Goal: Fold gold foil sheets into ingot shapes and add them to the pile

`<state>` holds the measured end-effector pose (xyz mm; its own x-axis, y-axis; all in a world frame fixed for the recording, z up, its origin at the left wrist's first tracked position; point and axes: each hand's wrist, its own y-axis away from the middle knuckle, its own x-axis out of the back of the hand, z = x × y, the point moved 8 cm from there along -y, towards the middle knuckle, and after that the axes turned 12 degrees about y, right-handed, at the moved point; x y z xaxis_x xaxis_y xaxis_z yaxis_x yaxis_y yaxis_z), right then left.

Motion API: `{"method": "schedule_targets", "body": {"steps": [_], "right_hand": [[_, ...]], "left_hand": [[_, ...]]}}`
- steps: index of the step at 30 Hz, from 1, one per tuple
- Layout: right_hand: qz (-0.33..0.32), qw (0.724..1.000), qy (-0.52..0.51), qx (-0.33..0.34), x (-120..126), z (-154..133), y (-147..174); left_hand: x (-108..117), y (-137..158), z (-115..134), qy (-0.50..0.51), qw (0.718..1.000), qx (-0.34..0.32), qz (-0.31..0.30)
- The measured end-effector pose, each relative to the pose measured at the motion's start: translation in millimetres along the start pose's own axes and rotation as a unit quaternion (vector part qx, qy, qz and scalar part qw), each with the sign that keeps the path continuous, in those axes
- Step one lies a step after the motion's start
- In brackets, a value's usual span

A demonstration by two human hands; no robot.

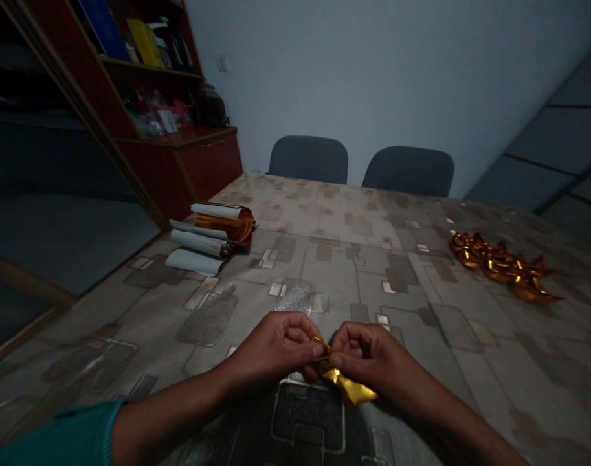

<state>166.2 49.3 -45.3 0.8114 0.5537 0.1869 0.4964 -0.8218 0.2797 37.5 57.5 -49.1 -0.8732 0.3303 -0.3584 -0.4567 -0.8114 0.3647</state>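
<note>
Between my two hands, just above the table's near side, is a piece of folded gold foil paper point(354, 391). My left hand point(288, 343) pinches its upper end between thumb and fingers. My right hand point(366, 349) is closed on the same piece from the other side, its thumb close to the left thumb. The shiny lower part hangs down toward the right wrist. Part of the paper is hidden behind the fingers.
Several folded gold foil pieces point(501, 262) sit grouped at the right. Curled stacks of gold and white-backed sheets point(202, 236) lie at the left. Two grey chairs point(309, 158) stand behind the patterned table point(334, 272); a red-brown cabinet point(210, 158) is at the back left.
</note>
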Motion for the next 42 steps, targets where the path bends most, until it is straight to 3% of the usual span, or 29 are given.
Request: {"method": "schedule_targets", "body": {"steps": [9,17,26,31,33,37,40,42], "right_hand": [[-0.011,1.000,-0.018,-0.011,-4.5,1.9,-1.8],[-0.003,1.000,-0.022,-0.004,1.9,-1.0,-0.9],[-0.008,1.000,-0.019,-0.017,-3.2,1.7,-1.6],[-0.022,0.999,-0.043,-0.014,-1.2,0.6,0.3],[-0.038,0.996,-0.072,-0.025,0.9,1.6,1.4],[-0.051,0.986,-0.148,-0.055,4.7,3.5,2.2],[-0.058,0.981,-0.181,-0.049,3.0,-0.4,1.7],[-0.066,0.980,-0.183,-0.044,0.3,-2.1,1.4]], "left_hand": [[-0.4,-2.1,-2.7,0.005,1.000,-0.022,0.015],[-2.4,1.5,7.0,0.004,0.999,-0.014,-0.037],[1.4,-1.8,-2.7,-0.026,0.999,-0.008,0.025],[-4.6,1.3,0.1,0.009,1.000,-0.007,-0.024],[-5.6,3.3,10.5,0.001,0.998,-0.040,-0.048],[-12.1,9.0,38.6,-0.100,0.974,-0.175,-0.099],[-28.8,18.8,52.0,-0.231,0.909,-0.304,-0.170],[-33.0,26.7,59.7,-0.287,0.857,-0.393,-0.166]]}}
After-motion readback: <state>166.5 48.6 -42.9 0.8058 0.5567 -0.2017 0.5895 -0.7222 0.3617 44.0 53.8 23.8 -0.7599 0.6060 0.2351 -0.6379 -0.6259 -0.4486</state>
